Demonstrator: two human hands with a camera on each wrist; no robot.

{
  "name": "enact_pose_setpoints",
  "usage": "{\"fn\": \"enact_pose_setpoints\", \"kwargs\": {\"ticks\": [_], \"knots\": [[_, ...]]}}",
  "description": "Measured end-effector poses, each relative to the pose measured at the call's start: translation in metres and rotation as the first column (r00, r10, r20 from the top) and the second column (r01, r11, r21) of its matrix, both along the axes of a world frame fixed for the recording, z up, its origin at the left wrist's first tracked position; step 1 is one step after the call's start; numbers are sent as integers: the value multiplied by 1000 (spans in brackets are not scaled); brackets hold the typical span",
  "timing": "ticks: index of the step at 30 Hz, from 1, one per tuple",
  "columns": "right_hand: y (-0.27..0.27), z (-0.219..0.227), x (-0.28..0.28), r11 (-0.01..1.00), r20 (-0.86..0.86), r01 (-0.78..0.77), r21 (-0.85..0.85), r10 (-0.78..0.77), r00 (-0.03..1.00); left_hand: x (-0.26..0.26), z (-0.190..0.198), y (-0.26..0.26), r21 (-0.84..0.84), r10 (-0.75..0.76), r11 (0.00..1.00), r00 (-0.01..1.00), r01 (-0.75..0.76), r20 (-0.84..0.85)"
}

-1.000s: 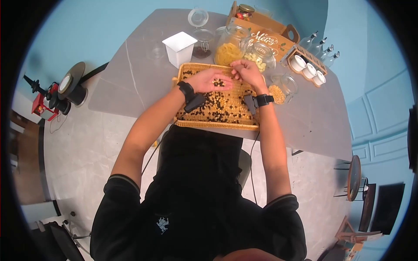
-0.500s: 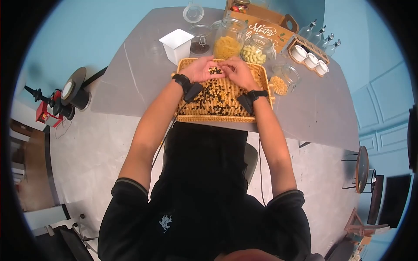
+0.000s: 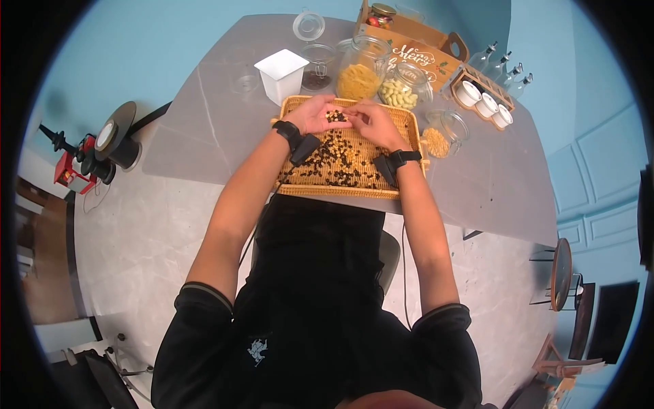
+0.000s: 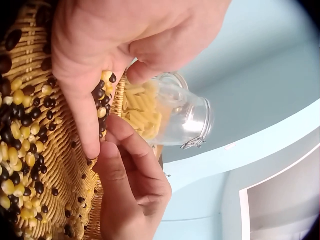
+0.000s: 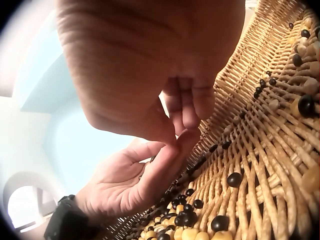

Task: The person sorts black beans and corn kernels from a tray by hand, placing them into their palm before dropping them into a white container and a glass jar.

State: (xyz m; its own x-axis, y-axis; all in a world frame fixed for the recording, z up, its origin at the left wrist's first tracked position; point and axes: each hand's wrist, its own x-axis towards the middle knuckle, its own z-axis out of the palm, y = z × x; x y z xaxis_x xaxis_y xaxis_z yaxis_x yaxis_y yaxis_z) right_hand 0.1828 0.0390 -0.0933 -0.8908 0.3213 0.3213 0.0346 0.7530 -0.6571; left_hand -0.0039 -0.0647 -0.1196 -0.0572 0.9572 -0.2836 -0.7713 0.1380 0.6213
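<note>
My left hand (image 3: 312,116) is palm up over the far part of a woven tray (image 3: 340,191), fingers extended, carrying a small heap of black beans and yellow corn kernels (image 4: 102,102). My right hand (image 3: 379,126) meets it from the right. In the left wrist view its thumb (image 4: 111,167) and forefinger come together at the heap's edge, beside the left fingertips; whether they pinch a bean I cannot tell. Below both hands, loose black beans and corn kernels (image 4: 20,135) are scattered over the tray's bottom. The right wrist view has the heap mostly hidden behind fingers.
Behind the tray stand a white square container (image 3: 281,76), a jar of pasta (image 3: 359,80) and a jar of pale green pieces (image 3: 400,93). An open jar of corn (image 3: 437,142) lies to the right. Farther back are a wooden crate (image 3: 415,51) and a rack of white cups (image 3: 487,104).
My right hand has come down and left from beside the tray's far edge to the left palm, and its fingers now touch there. The left hand has shifted slightly and still carries the heap.
</note>
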Motion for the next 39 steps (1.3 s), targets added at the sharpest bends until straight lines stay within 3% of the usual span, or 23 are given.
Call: {"fn": "enact_pose_setpoints", "kwargs": {"ticks": [6, 9, 15, 17, 20, 27, 30, 33, 36, 39], "knots": [[-2, 4, 4, 998, -42, -65, 16, 66, 997, -4, -2, 1, -78, 6, 997, 999, -2, 53], [-3, 3, 2, 968, -141, -112, 224, 146, 979, -3, -2, 0, -54, 18, 998, 1000, -17, 16], [-11, 5, -1, 908, -145, -137, 397, 209, 967, 3, 0, 0, -87, 89, 991, 991, -97, -99], [-10, 4, -2, 909, -129, -135, 394, 200, 971, 2, -3, 1, -84, 88, 991, 987, -100, -134], [-12, 4, -4, 917, -105, -114, 382, 166, 981, -2, -5, 1, -55, 6, 998, 998, -9, -56], [-12, 2, -5, 926, -125, -74, 371, 129, 984, -2, -9, 4, -59, 25, 998, 996, -30, -86], [-11, 1, -3, 998, -52, -1, 65, 4, 999, 0, -4, 2, -41, -8, 999, 999, 6, -53], [-10, 5, 0, 995, 7, 73, -73, -73, 997, 3, -3, 1, -18, -11, 1000, 999, 11, -33], [3, 3, 0, 986, -103, 58, -155, -75, 992, 3, 0, -3, 25, -71, 997, 997, 70, 32], [25, 31, 23, 970, -281, 238, -40, -240, 929, 7, 6, -6, 41, -93, 995, 993, 90, 74]]}}
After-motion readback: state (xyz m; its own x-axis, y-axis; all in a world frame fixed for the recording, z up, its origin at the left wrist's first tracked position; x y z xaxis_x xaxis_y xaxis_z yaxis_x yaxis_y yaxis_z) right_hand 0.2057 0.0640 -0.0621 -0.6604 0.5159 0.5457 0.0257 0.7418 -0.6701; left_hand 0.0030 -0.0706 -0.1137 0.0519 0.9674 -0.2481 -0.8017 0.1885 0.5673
